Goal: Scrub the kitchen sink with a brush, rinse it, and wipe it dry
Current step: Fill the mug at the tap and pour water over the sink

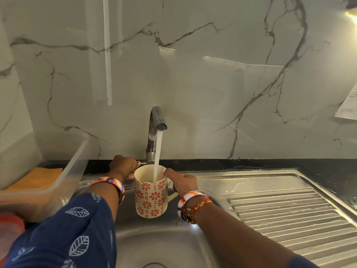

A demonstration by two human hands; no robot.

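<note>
A cream mug (149,196) with red flower print hangs above the steel sink basin (166,242), directly under the chrome tap (155,124). Water (158,151) pours from the spout into the mug. My right hand (182,182) grips the mug by its handle side, thumb at the rim. My left hand (123,166) reaches behind the mug and rests on the tap lever at the tap's base. No brush is in view.
A clear plastic tub (63,182) stands at the left, over an orange cloth (36,176). The ribbed steel drainboard (286,213) runs to the right. A marble backsplash (193,74) rises behind, above a black counter strip (270,164). A paper sheet (347,107) hangs at the far right.
</note>
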